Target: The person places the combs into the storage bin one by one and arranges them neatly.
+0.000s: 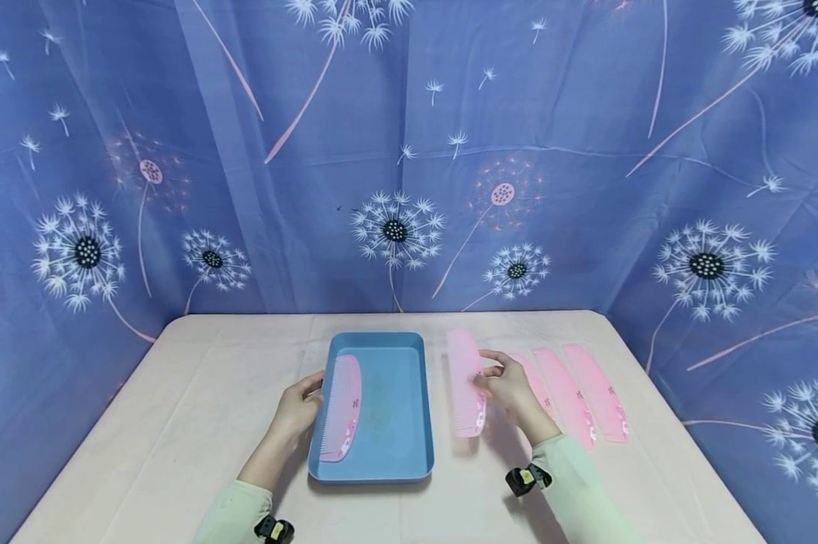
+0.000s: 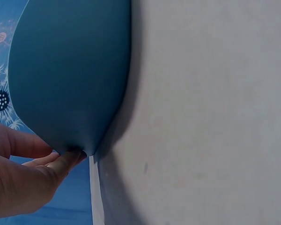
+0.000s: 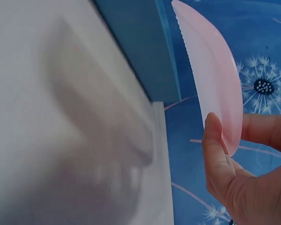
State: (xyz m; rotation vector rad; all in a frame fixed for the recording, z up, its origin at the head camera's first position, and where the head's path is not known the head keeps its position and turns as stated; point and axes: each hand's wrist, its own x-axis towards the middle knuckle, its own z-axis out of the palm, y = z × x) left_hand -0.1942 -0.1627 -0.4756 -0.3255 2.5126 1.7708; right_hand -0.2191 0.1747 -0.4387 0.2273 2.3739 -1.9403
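My right fingers [image 3: 264, 129] pinch a pink comb [image 1: 463, 378] by one edge, so it could totally pivot if I'm sloppy; left fingers [image 2: 30, 144] clamp the blue tray [image 1: 395, 408].

Combs, five: one comb [image 1: 346, 408] in the tray [image 1: 396, 408], one comb [image 1: 464, 381] in the right hand [image 1: 509, 389], three combs [image 1: 563, 394] on the table [image 1: 191, 408], one of these partly hidden. Trays, one. Tables, one. Hands, two: right and left hand [image 1: 297, 412]. Sleeves [image 1: 585, 487], two. Black wrist devices [image 1: 274, 530], two.
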